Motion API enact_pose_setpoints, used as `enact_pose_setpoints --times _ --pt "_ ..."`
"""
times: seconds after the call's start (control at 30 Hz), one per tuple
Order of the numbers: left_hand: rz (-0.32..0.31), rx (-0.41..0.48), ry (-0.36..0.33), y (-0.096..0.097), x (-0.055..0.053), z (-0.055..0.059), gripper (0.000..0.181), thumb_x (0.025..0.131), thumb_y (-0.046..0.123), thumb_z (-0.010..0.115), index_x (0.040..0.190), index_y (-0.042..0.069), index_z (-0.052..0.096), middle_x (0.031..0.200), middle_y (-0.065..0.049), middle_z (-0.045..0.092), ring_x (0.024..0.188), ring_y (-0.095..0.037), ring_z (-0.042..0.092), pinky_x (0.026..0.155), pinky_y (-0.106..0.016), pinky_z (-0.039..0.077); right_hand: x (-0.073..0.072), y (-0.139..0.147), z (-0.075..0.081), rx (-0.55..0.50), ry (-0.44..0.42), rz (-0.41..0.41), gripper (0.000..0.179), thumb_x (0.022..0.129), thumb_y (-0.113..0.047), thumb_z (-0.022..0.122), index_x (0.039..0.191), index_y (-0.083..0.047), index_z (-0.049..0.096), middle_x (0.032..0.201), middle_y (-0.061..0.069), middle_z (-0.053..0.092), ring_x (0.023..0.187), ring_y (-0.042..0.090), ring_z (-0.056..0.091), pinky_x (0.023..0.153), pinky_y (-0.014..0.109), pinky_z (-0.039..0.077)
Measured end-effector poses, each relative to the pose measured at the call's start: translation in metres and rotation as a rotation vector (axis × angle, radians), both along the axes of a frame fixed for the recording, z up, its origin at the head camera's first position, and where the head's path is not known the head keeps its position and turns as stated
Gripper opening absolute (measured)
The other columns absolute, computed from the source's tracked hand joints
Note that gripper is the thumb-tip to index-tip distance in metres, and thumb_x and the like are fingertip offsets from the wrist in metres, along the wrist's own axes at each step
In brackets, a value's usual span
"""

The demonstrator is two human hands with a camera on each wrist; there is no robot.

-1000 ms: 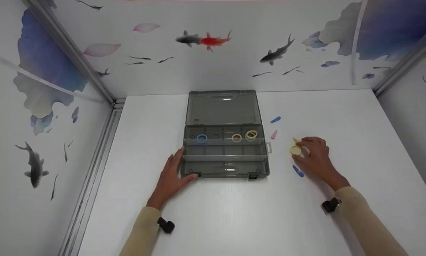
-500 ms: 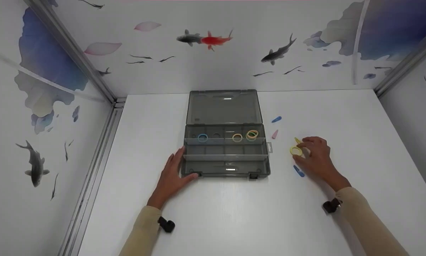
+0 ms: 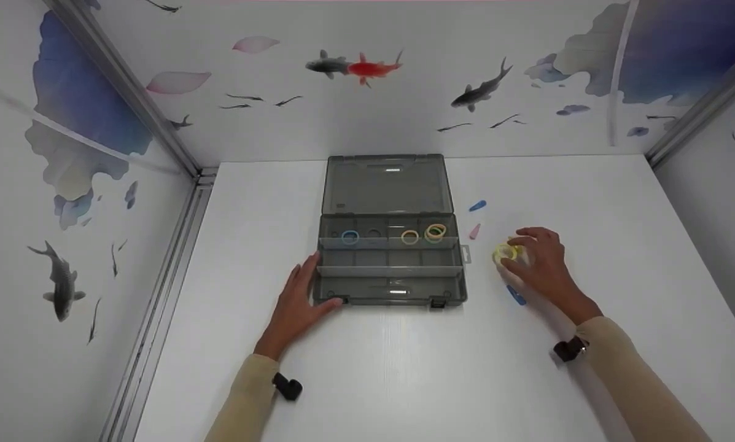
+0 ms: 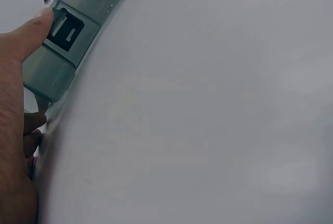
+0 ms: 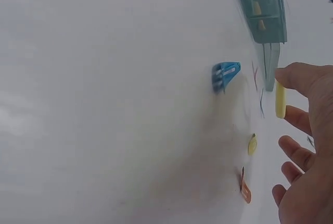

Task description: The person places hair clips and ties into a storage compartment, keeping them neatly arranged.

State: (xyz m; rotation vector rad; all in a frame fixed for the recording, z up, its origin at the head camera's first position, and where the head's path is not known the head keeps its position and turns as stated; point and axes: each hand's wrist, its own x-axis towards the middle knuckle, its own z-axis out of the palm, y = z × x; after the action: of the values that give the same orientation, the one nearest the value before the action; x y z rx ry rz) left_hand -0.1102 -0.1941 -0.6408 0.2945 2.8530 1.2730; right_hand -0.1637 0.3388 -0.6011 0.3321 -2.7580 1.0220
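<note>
A smoky grey compartment box (image 3: 393,288) stands with its lid raised toward the back wall. My left hand (image 3: 293,307) rests at its front left corner, thumb along the front edge near a black latch (image 4: 66,30), fingers straight along the side. To the right of the box, my right hand (image 3: 542,264) pinches a yellow hair tie (image 5: 280,101) between thumb and index finger, just above the table. The other fingers spread loosely. Below on the table lie a yellow hair clip (image 5: 252,144), a blue hair clip (image 5: 226,74) and an orange clip (image 5: 245,186).
In the box's back row lie a blue hair tie (image 3: 350,237), a tan one (image 3: 409,237) and overlapping ones (image 3: 435,232) at the right. Another blue clip (image 3: 478,205) and a pink clip (image 3: 475,231) lie right of the box. Printed walls (image 3: 392,123) bound the table.
My right hand has lifted slightly and moved a little up and left with the yellow hair tie. My left hand stays at the box corner.
</note>
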Motion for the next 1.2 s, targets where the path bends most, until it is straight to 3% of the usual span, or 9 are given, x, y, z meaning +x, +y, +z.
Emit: enact_pose_setpoints --times 0.5,0.67,0.97,1.2 --pt "0.001 0.008 -0.017 0.000 -0.001 0.000 0.110 0.091 0.072 0.080 0.177 0.039 0.021 0.181 -0.002 0.030 0.167 -0.045 0.020 0.125 -0.075 0.027 -0.014 -0.025 0.014 -0.103 0.025 0.047 0.031 0.093 -0.004 0.088 0.120 0.003 0.075 0.143 0.027 0.058 0.143 0.049 0.038 0.116 0.072 0.023" --pt "-0.002 0.012 -0.007 0.000 -0.001 0.000 0.110 0.091 0.071 0.081 0.178 0.037 0.021 0.181 -0.002 0.030 0.167 -0.045 0.020 0.125 -0.076 0.027 -0.018 -0.034 0.017 -0.089 -0.003 0.059 0.031 0.095 -0.007 0.087 0.122 0.003 0.075 0.145 0.026 0.058 0.145 0.048 0.037 0.118 0.073 0.023" --pt "-0.009 0.018 -0.010 -0.001 0.000 -0.001 0.109 0.092 0.072 0.079 0.177 0.039 0.020 0.181 0.000 0.029 0.167 -0.044 0.020 0.124 -0.077 0.028 -0.029 -0.048 0.018 -0.077 0.054 0.123 0.033 0.093 -0.005 0.088 0.123 0.004 0.075 0.145 0.029 0.058 0.143 0.051 0.039 0.116 0.074 0.024" --pt "-0.007 0.015 -0.007 -0.002 0.001 -0.002 0.109 0.092 0.073 0.078 0.177 0.041 0.019 0.182 0.000 0.027 0.167 -0.043 0.019 0.123 -0.078 0.028 -0.039 -0.063 0.019 -0.077 0.033 0.150 0.034 0.093 -0.007 0.089 0.123 0.003 0.076 0.146 0.027 0.058 0.143 0.048 0.040 0.118 0.072 0.024"
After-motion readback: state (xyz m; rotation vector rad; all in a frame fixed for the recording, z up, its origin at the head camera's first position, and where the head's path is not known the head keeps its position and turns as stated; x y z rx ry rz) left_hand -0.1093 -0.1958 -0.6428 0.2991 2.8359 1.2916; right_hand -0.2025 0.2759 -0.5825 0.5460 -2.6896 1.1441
